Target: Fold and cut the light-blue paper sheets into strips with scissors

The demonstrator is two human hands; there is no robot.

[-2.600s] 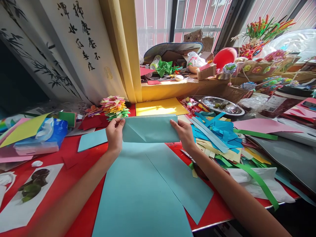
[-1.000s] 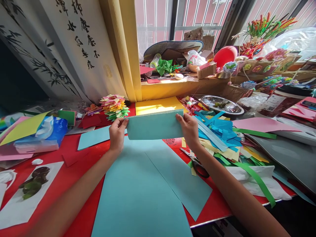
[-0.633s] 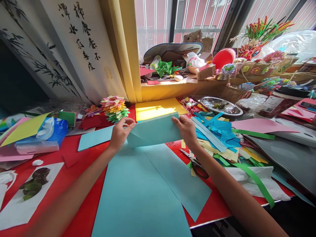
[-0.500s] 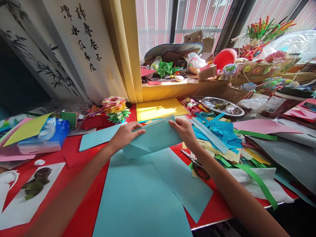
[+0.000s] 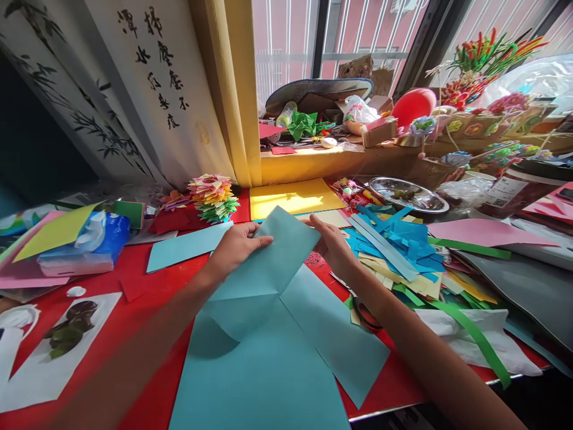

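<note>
A creased sheet of light blue paper (image 5: 286, 245) is held up at a tilt, with a fold line across it and its lower part curling down. My left hand (image 5: 239, 246) pinches its left edge, thumb on the front face. At its right corner, my right hand (image 5: 332, 242) is closed against the paper, some fingertips hidden behind it. Below lies a large light blue sheet (image 5: 255, 382), and a narrower light blue piece (image 5: 335, 334) sits to its right. Scissors (image 5: 364, 313) lie partly hidden beneath my right forearm.
Blue paper strips (image 5: 403, 239) and other scraps are heaped at right, near a metal dish (image 5: 407, 194). A stacked folded-paper piece (image 5: 215, 200) stands behind my left hand. At left are a tissue pack (image 5: 85, 248) and a light blue stack (image 5: 185, 246).
The blue sheet has turned from lying lengthwise between my hands to a corner-up tilt, opening along its crease. My right hand has shifted slightly at its edge.
</note>
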